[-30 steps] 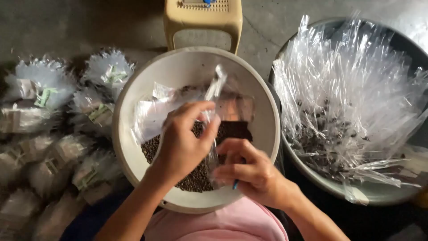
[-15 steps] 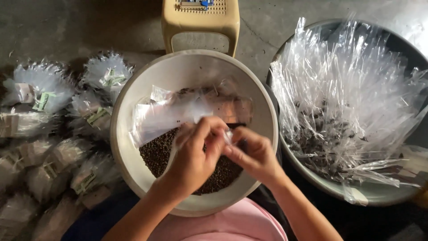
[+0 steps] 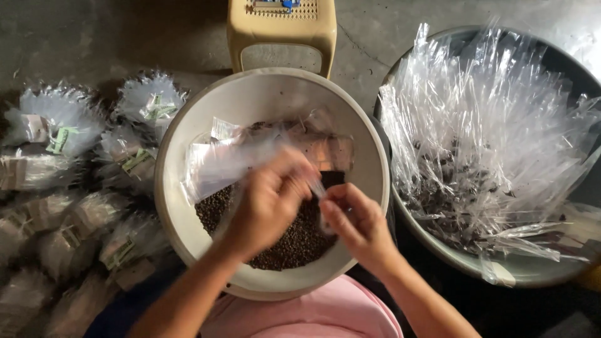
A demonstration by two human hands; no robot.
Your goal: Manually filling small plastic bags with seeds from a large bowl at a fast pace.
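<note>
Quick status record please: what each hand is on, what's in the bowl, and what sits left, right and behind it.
left hand: over the bowl, fingers on a clear bag, blurred
right hand: pinching the same bag's end
bowl: cream, holds dark seeds and clear bags
left of bowl: filled packets bunched on the floor
right of bowl: basin heaped with empty bags
behind bowl: tan stool

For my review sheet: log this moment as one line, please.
left hand: on clear bag | right hand: pinching same bag | below: cream bowl of dark peppercorns
</note>
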